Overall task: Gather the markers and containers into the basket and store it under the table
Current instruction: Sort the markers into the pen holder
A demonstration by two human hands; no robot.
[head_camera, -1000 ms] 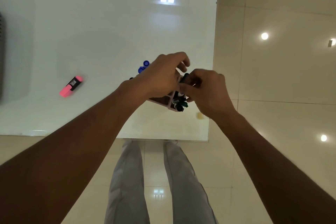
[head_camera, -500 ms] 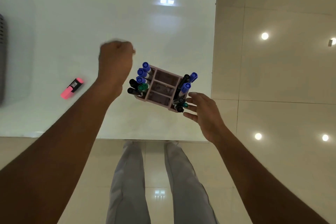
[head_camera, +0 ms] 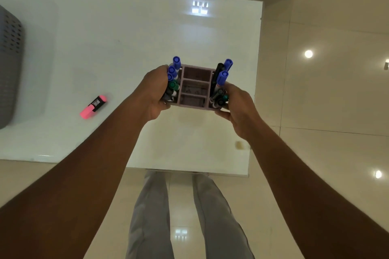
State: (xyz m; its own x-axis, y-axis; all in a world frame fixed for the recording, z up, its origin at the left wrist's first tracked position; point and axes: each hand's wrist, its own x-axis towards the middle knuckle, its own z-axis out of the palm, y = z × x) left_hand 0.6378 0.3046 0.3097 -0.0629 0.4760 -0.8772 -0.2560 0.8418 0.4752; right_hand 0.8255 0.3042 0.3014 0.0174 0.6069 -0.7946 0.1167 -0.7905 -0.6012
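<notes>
The white glossy desk (head_camera: 126,44) carries everything. At its left edge stands the grey perforated plastic basket (head_camera: 9,65), only partly in view. Near the right edge, a little toward my side, is the mauve plastic organiser with open compartments (head_camera: 195,88). My left hand (head_camera: 155,92) grips its left end and my right hand (head_camera: 237,109) grips its right end, fingers curled around the walls. I cannot tell whether it is already lifted or rests on the desk. The pink highlighter with a black label (head_camera: 93,107) lies flat between the basket and the organiser, well apart from both. The blue, green and black capped markers (head_camera: 223,75) stand upright in the two end compartments, just beside my fingers.

I judge the step to be carrying the filled organiser to the basket. The next move calls for a level carry across to the left edge, so the loose markers do not tip out, and the highlighter remains to be gathered.

Half a second ago my left hand was a closed fist left of the organiser, my right hand was open beside its right end, and the organiser stood turned at an angle. Now both hands hold it and it sits square to me.
</notes>
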